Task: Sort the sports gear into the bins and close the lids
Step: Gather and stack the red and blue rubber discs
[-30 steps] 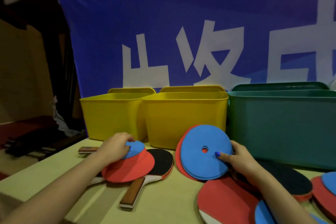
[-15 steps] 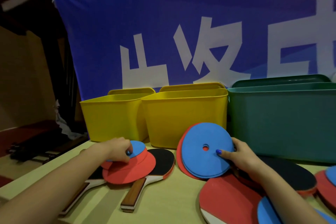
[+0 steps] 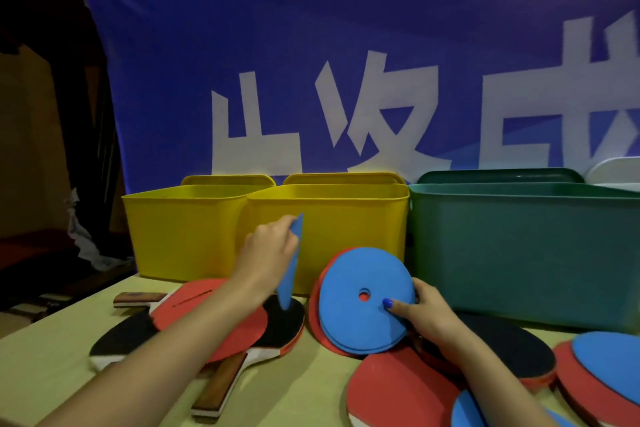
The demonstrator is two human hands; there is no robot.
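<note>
While both hands are busy with discs, the moment reads as follows.

Left hand: the left hand (image 3: 268, 250) pinches a single blue disc (image 3: 290, 265) by its upper edge, fingers curled round it, so the disc hangs edge-on in front of the middle yellow bin (image 3: 349, 215).
Right hand: the right hand (image 3: 420, 314) grips a stack of discs (image 3: 363, 298), blue on top and red beneath, tilted up on edge with its lower rim on the table (image 3: 52, 357), thumb pressed on the blue face beside the centre hole.
Bins: the left yellow bin (image 3: 180, 229), the middle yellow bin and the green bin (image 3: 519, 250) stand in a row with lids up behind them.
Loose gear: a red paddle (image 3: 207, 319) overlapping black ones lies under the left forearm; more paddles and discs lie to the right.
Progress: by judgement early, with most gear not yet binned.
Risk, slip: the thin disc is held by a small pinch and could drop short of the bin.
Risk, stack: the tilted stack may fan out or slide if the thumb eases.
Risk, snag: the left forearm hovers just over the paddles and could drag them.
</note>
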